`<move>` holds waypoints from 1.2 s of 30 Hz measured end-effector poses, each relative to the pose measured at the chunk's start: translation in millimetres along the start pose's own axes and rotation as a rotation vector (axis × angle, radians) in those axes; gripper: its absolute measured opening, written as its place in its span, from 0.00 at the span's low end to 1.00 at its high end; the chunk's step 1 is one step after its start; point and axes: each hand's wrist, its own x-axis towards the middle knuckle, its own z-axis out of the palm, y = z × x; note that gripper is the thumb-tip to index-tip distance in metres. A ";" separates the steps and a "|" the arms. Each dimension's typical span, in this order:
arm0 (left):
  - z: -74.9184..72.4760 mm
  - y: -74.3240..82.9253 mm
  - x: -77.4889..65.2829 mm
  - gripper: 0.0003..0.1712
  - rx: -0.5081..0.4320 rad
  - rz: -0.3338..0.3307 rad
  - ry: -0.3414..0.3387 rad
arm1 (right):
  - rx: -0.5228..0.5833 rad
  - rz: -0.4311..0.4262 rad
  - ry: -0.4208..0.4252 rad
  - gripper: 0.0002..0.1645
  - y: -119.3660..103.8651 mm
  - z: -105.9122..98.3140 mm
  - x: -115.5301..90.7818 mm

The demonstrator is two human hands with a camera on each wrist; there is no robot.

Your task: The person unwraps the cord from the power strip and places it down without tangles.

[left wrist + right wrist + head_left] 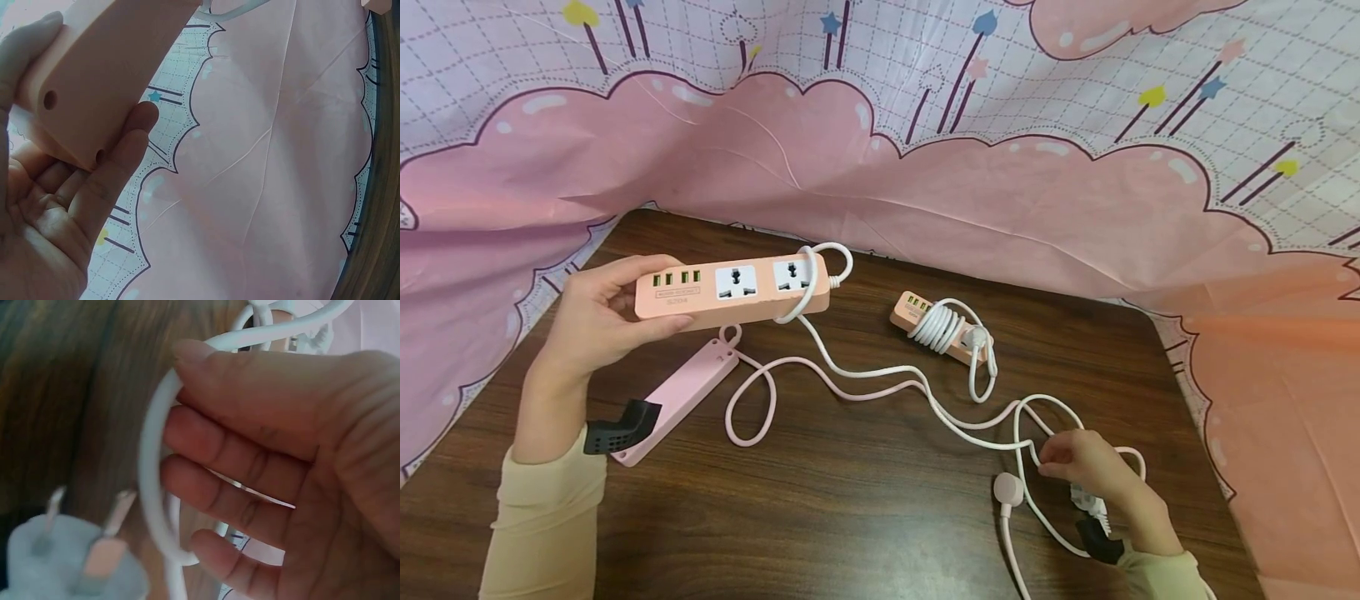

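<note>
Crossing the white cord point(150, 450): pink cord point(746, 442); wrapped strip point(940, 328) beyond.

Patterned curtain point(1000, 204) — wooden tabletop point(820, 525)

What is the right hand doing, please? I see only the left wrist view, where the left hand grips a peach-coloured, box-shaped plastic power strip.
Observer: The right hand holds a round, flexible white cable.

Operator: Thank you. What is on the face that I cannot see?

Observer: The peach strip shows two square white socket panels there.

Operator: And does something lie on the table near the left forearm?

Observer: Yes, a long, bar-shaped pink power strip lies on the brown wood-grain table, partly hidden by that arm's black wrist device.
</note>
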 end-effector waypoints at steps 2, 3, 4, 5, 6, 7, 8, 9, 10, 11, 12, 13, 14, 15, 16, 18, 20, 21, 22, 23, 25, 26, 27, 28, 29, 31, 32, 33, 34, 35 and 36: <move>1.6 0.7 0.5 0.34 -0.003 -0.009 0.000 | 0.004 -0.014 -0.024 0.07 -1.6 -1.9 1.9; 2.4 1.1 0.7 0.34 0.005 -0.013 0.002 | 0.011 -0.029 -0.038 0.07 -2.9 -3.3 2.8; 3.2 1.7 1.0 0.35 0.017 -0.017 0.004 | 0.022 -0.050 -0.047 0.07 -4.5 -5.2 3.8; 4.0 2.1 1.2 0.35 0.015 -0.021 0.004 | 0.034 -0.074 -0.051 0.07 -6.9 -7.5 4.9; 4.7 2.4 1.3 0.35 0.016 -0.025 0.004 | 0.044 -0.095 -0.052 0.07 -9.4 -10.0 6.0; 5.2 2.7 1.3 0.35 0.028 -0.029 0.004 | 0.052 -0.105 -0.046 0.07 -12.5 -12.7 7.3; 5.7 2.7 1.4 0.35 0.039 -0.028 0.003 | 0.057 -0.117 -0.027 0.07 -16.9 -15.2 9.2; 6.1 2.6 1.5 0.35 0.052 -0.028 0.001 | 0.058 -0.116 0.006 0.08 -22.2 -17.6 11.6; 6.4 2.1 1.6 0.35 0.059 -0.026 -0.002 | 0.052 -0.122 0.054 0.09 -27.8 -19.4 14.8; 6.7 1.7 1.7 0.34 0.064 -0.025 -0.005 | 0.037 -0.125 0.107 0.10 -33.5 -20.5 18.5; 6.7 1.2 1.6 0.34 0.078 -0.023 -0.007 | 0.032 -0.128 0.160 0.09 -39.4 -21.2 22.8; 6.8 0.3 1.6 0.34 0.076 -0.019 -0.010 | 0.030 -0.137 0.217 0.09 -46.1 -21.3 28.1; 6.9 -0.4 1.5 0.33 0.077 -0.017 -0.012 | 0.027 -0.153 0.268 0.08 -53.0 -21.2 33.7; 7.2 -0.6 1.4 0.33 0.091 -0.018 -0.014 | 0.034 -0.176 0.308 0.09 -59.2 -20.5 39.6; 7.6 -0.8 1.2 0.33 0.092 -0.020 -0.016 | 0.039 -0.204 0.337 0.09 -65.2 -19.3 45.7; 8.8 -0.3 0.9 0.33 0.110 -0.027 -0.016 | 0.075 -0.239 0.354 0.09 -78.3 -17.2 57.5; 10.4 0.8 0.7 0.33 0.141 -0.035 -0.015 | 0.091 -0.277 0.349 0.10 -92.4 -14.3 68.7; 11.1 1.5 0.5 0.33 0.156 -0.038 -0.013 | 0.101 -0.298 0.339 0.11 -99.0 -12.3 74.2; 11.6 1.6 0.4 0.33 0.160 -0.040 -0.012 | 0.108 -0.318 0.326 0.12 -105.4 -10.2 79.6; 12.0 2.0 0.2 0.33 0.172 -0.041 -0.010 | 0.122 -0.343 0.306 0.13 -112.2 -8.2 84.4; 12.6 2.2 0.4 0.33 0.175 -0.038 -0.013 | 0.150 -0.392 0.263 0.14 -123.8 -3.5 93.3; 12.7 2.2 0.5 0.33 0.173 -0.038 -0.014 | 0.173 -0.409 0.238 0.14 -128.9 -1.1 97.0; 12.9 2.2 0.8 0.33 0.168 -0.037 -0.016 | 0.193 -0.419 0.211 0.13 -133.4 1.3 100.3; 13.0 2.0 1.1 0.33 0.165 -0.035 -0.019 | 0.215 -0.431 0.187 0.12 -137.3 3.5 103.2; 13.1 1.7 1.2 0.33 0.159 -0.033 -0.022 | 0.232 -0.439 0.166 0.10 -140.6 5.7 105.6; 12.9 0.6 1.3 0.33 0.146 -0.030 -0.028 | 0.255 -0.449 0.135 0.06 -145.2 9.5 109.4; 12.8 0.2 1.5 0.33 0.150 -0.027 -0.032 | 0.256 -0.458 0.131 0.04 -146.6 11.0 110.9; 12.6 -0.1 1.7 0.33 0.152 -0.026 -0.035 | 0.257 -0.466 0.131 0.03 -147.7 12.2 112.0; 12.4 -0.7 1.5 0.33 0.153 -0.025 -0.037 | 0.259 -0.476 0.136 0.03 -148.2 13.0 112.8; 12.2 -0.9 1.5 0.33 0.156 -0.025 -0.040 | 0.262 -0.481 0.145 0.03 -148.3 13.6 113.2; 12.1 -1.1 1.5 0.33 0.163 -0.024 -0.041 | 0.267 -0.483 0.161 0.03 -148.6 13.7 113.3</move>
